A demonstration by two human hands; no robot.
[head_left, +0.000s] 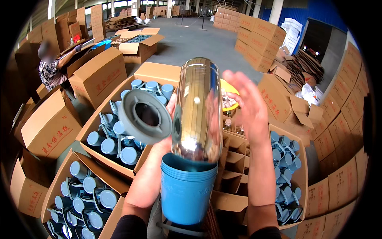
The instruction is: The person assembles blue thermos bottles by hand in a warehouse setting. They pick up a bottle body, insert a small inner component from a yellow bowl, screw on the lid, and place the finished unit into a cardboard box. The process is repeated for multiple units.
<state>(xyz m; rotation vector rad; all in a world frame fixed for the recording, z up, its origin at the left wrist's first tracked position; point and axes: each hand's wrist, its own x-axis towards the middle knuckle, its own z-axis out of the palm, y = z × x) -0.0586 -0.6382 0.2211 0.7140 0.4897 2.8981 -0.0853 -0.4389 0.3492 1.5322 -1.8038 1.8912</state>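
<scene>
A silvered glass flask liner (197, 111) stands upright over a threaded blue plastic shell (189, 195), its lower end at the shell's mouth. My left hand (163, 145) is closed on a grey plastic ring (137, 115) with a round central hole, beside the liner. Fingers of that hand are partly hidden behind the ring and the liner. To the right of the liner, my right hand (251, 105) is raised with its fingers spread, slightly blurred and holding nothing. Between my forearms stands the blue shell, with a grey handle at its lower left.
Open cartons hold blue flask parts with handles (129, 155) on both sides. A divided carton (234, 159) and a yellow basin (229, 95) lie behind my right hand. Stacked cartons (338, 115) line the right. Another person (51, 67) works at the far left.
</scene>
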